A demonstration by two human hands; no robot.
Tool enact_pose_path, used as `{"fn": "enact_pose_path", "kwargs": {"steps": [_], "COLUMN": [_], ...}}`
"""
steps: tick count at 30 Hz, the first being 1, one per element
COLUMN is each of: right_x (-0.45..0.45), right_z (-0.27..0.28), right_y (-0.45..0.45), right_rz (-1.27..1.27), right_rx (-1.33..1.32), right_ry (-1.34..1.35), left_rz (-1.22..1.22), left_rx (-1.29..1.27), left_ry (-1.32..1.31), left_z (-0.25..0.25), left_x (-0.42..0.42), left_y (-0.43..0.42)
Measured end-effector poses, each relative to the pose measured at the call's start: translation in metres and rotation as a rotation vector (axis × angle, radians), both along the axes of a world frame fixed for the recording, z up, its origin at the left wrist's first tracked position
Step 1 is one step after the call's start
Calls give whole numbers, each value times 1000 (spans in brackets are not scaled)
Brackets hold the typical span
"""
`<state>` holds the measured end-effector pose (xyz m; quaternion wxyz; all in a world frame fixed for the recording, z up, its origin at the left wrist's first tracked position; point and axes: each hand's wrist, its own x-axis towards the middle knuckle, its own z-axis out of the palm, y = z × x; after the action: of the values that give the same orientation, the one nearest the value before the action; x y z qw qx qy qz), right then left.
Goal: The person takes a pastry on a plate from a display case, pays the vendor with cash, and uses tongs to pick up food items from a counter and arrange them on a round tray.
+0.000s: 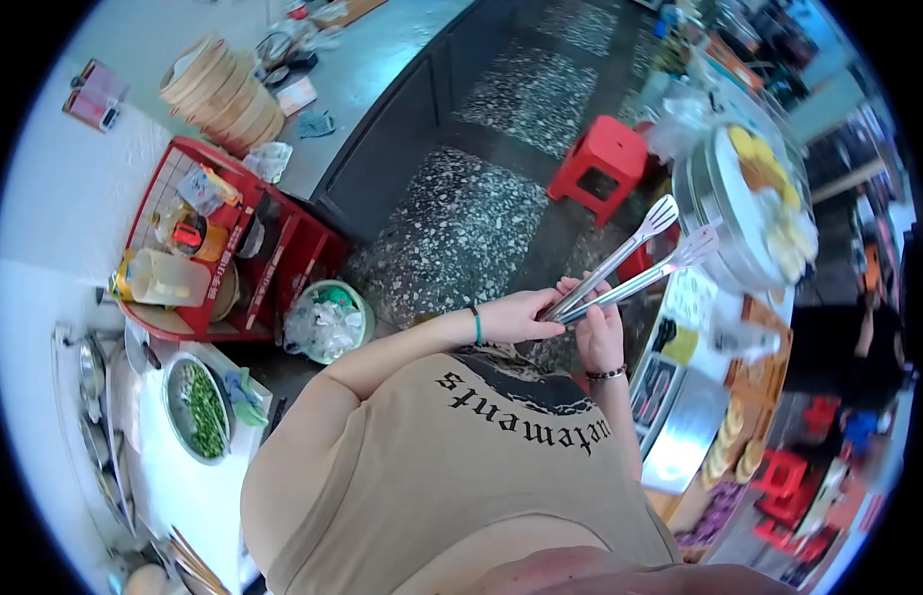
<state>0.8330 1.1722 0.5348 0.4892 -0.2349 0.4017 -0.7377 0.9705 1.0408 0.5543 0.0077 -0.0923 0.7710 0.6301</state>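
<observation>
In front of my chest, I hold a pair of metal food tongs with slotted ends. The two arms stand apart and point up to the right. My left hand, with a dark green band at the wrist, is closed on the joined end. Around the same end, my right hand has its fingers curled against the metal; a beaded bracelet circles that wrist. Beyond the tongs' tips sits a round metal steamer with yellow and whitish food on top.
A red stool stands on the speckled floor. To the left are a red rack, a lined bin and a bowl of chopped greens. Bamboo steamers are stacked behind. At right, a person in dark clothes stands beyond the counter.
</observation>
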Motion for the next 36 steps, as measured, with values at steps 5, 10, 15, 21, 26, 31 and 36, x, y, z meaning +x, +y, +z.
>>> {"fn": "enact_pose_path", "kwargs": {"steps": [5, 10, 15, 21, 26, 31, 36], "right_x": [-61, -106, -156, -210, -261, -327, -400], "right_z": [-11, -15, -20, -10, -12, -25, -16], "right_y": [-102, -215, -340, -467, -554, -662, -784], "right_rz": [215, 257, 262, 121, 155, 356, 394], "right_rx": [60, 88, 123, 145, 228, 210, 184], "right_ry": [101, 151, 116, 101, 196, 224, 326], "left_rz": [150, 111, 40, 42, 70, 204, 487], "left_rx": [198, 451, 157, 258, 178, 218, -25], "left_ry": [23, 36, 51, -4, -30, -14, -182], "left_z": [-21, -39, -39, -21, -31, -36, -22], "left_x": [-42, -91, -159, -227, -271, -318, -340], "left_y": [-77, -191, -324, -454, -538, -637, -751]}}
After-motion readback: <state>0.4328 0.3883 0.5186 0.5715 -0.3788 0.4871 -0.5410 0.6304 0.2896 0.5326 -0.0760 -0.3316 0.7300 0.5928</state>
